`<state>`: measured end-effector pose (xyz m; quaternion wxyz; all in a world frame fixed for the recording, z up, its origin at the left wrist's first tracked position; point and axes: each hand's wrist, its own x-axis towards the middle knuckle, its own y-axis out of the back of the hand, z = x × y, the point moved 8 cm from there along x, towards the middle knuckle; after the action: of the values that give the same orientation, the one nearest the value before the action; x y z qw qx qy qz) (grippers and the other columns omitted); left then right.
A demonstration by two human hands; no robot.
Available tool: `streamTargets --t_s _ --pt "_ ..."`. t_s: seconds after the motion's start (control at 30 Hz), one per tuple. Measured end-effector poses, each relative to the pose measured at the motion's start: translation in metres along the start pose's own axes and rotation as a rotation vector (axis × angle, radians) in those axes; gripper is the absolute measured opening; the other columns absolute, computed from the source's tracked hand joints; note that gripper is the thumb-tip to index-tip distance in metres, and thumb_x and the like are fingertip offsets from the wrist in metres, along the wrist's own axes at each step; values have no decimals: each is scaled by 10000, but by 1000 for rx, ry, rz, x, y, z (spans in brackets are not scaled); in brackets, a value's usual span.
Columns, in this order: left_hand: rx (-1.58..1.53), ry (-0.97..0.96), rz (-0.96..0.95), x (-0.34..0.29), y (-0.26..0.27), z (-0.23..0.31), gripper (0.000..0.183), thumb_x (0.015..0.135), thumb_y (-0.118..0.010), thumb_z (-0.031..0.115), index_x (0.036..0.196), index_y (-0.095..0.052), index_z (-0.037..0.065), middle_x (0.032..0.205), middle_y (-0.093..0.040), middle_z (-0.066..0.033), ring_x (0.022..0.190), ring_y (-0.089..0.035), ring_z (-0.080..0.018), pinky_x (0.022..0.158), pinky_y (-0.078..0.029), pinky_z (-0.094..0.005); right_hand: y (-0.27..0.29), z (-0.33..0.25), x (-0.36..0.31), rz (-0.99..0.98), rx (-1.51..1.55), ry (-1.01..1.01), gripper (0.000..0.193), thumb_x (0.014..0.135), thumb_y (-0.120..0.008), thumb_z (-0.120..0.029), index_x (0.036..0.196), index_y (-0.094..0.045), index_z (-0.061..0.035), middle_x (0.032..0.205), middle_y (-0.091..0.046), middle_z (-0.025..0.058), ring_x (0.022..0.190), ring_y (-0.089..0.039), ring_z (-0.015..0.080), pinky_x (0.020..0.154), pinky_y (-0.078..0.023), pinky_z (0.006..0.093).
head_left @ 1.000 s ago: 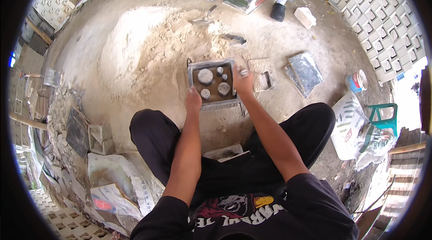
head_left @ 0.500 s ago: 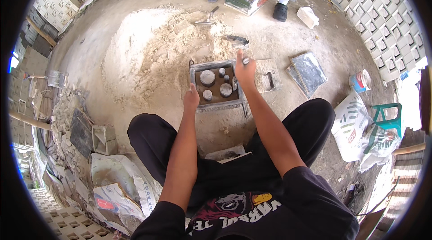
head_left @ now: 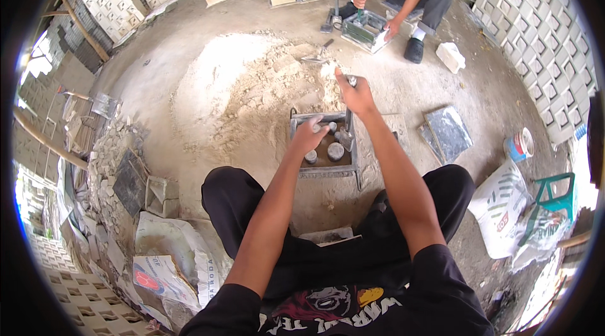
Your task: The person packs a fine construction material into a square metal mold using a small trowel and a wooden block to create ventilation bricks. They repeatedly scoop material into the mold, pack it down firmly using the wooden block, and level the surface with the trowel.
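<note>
On the ground between my knees lies a dark rectangular metal mould [head_left: 324, 173] with brown material inside. Several round grey pegs stand up in it, among them a wide peg [head_left: 336, 151] and a smaller peg [head_left: 311, 156]. Over its far left part is my left hand [head_left: 309, 133], fingers apart above the pegs there and partly hiding them. Beyond the mould's far right corner my right hand [head_left: 357, 95] is closed round a tool handle with a metal end [head_left: 352, 81]. Below it, a grey trowel blade [head_left: 345, 139] sits at the mould's right inner side.
A pale sand heap [head_left: 252, 77] with a trowel [head_left: 318, 57] lies beyond. At the far right a co-worker [head_left: 413, 2] crouches over another mould [head_left: 365, 36]. Dark plates [head_left: 449, 131], a paint bucket [head_left: 518, 145] and a white sack [head_left: 498, 210] are on the right.
My left hand has moved from the mould's left edge to over its pegs. My right hand has risen a little away from the mould. The view has tilted up.
</note>
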<state>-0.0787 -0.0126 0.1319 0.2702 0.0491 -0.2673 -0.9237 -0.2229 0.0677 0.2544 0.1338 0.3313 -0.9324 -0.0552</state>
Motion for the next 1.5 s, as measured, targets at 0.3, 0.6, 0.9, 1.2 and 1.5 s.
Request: streamTargets --t_s 0.3,0.6,0.9,1.2,1.5 --pt "328 -305 -137 25 53 147 448 931 -512 420 1079 -594 5 778 -622 -211 751 -608 -356 704 -456 -430 -8 -120 24 -363 639 -14 598 907 -449 -608 675 -467 -58 478 -294 -22 380 -302 102 392 -236 261" --pt "71 -194 14 44 49 83 309 973 -467 283 916 -561 -7 701 -609 -112 624 -569 -200 613 -445 -345 -9 -61 55 -215 -123 183 449 924 -526 -480 934 -526 -31 759 -551 40 681 -518 138 661 -414 254" --pt "-585 23 -40 112 -23 71 223 968 -512 236 958 -576 23 740 -627 -24 666 -594 -92 571 -434 -245 49 18 59 -258 -508 -29 476 941 -438 -419 918 -589 32 888 -625 262 864 -606 412 755 -456 440" --pt "-702 422 -66 160 -116 15 269 918 -594 287 1068 -577 65 958 -649 -50 777 -640 -123 574 -507 -281 85 174 7 -117 -261 -317 492 935 -479 -446 1026 -615 19 838 -660 236 789 -656 313 722 -472 423" --pt "-476 616 -199 162 -214 -71 271 936 -531 280 962 -622 25 891 -653 -70 773 -654 -155 555 -517 -302 105 278 -36 94 -572 -635 569 949 -398 -448 867 -655 53 852 -618 311 855 -597 480 805 -445 538"
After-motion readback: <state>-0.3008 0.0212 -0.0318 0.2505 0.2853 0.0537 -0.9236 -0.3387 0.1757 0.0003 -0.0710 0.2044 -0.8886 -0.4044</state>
